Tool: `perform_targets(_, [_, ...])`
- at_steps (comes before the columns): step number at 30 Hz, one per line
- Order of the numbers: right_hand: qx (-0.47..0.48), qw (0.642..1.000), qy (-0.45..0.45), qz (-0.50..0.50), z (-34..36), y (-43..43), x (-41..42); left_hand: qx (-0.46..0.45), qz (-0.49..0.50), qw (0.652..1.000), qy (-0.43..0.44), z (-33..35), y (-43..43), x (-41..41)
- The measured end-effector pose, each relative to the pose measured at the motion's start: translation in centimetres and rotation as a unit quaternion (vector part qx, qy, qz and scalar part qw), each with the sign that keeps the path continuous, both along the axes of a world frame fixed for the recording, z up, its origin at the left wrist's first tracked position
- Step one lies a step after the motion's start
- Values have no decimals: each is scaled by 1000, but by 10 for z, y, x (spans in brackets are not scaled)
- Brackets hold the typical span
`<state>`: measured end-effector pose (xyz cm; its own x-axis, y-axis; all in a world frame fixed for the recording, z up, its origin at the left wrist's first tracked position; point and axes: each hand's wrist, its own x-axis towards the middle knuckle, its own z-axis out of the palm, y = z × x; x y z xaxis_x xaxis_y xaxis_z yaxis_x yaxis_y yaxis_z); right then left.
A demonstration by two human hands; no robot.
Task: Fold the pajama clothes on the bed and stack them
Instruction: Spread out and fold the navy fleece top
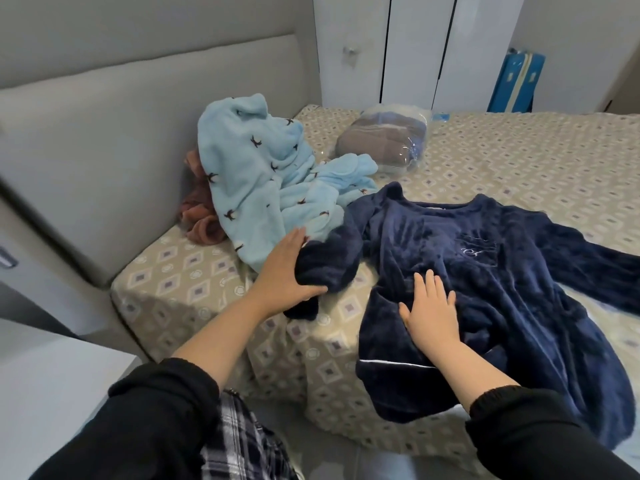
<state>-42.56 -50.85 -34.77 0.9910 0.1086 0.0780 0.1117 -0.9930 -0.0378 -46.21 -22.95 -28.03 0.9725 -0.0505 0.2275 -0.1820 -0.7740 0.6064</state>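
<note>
Black knit sleeves (156, 410), one on each forearm, nearest the lens; dark-and-white plaid fabric (242, 438) between them at the bottom edge. Right hand (433, 317): laid flat, fingers (431, 285) straight and spread, holding nothing, pressing the lower front of the task's thing. Navy-blue plush fleece pajama top (502, 271): spread front-up at the near corner of the bed (180, 282), which has a beige diamond-print sheet. Its long axis runs from the hem, which hangs over the bed's near edge, to the collar at the far end; one sleeve lies stretched toward the right edge of view. Left hand (287, 271): fingers above and thumb below, wrapped round the bunched sleeve (332, 258) of the same top, near its cuff. Governing relation: this sleeve lies left of the garment's body, and the pinning hand lies right of the gripping one. The fold would therefore probably carry the sleeve rightward across the chest, and the left hand is the nearer to it. Light-blue fleece pajama heap (256, 168) with small dark motifs: just beyond the left hand, unfolded, just beside the navy top's shoulder. Rust-pink plush garment (199, 216): behind that heap, by the padded grey headboard (104, 133). Clear plastic-wrapped brown bundle (384, 140): farther along the bed. White wardrobe doors (415, 46) and blue suitcase (516, 81): farthest. No folded stack in view; task judged early.
</note>
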Motion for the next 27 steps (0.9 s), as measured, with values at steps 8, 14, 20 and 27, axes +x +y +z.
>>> perform_targets(8, [127, 989, 28, 63, 17, 21, 1, -508, 3, 833, 219, -37, 23, -16])
perform_targets(14, [457, 874, 84, 147, 57, 58, 7, -536, 62, 806, 243, -25, 8, -7])
perform_targets(20, [361, 918, 43, 160, 78, 69, 23, -422, 73, 867, 254, -16, 2, 0])
perform_targets(27, [370, 901, -31, 224, 117, 145, 26, -457, 141, 877, 56, 28, 86, -32])
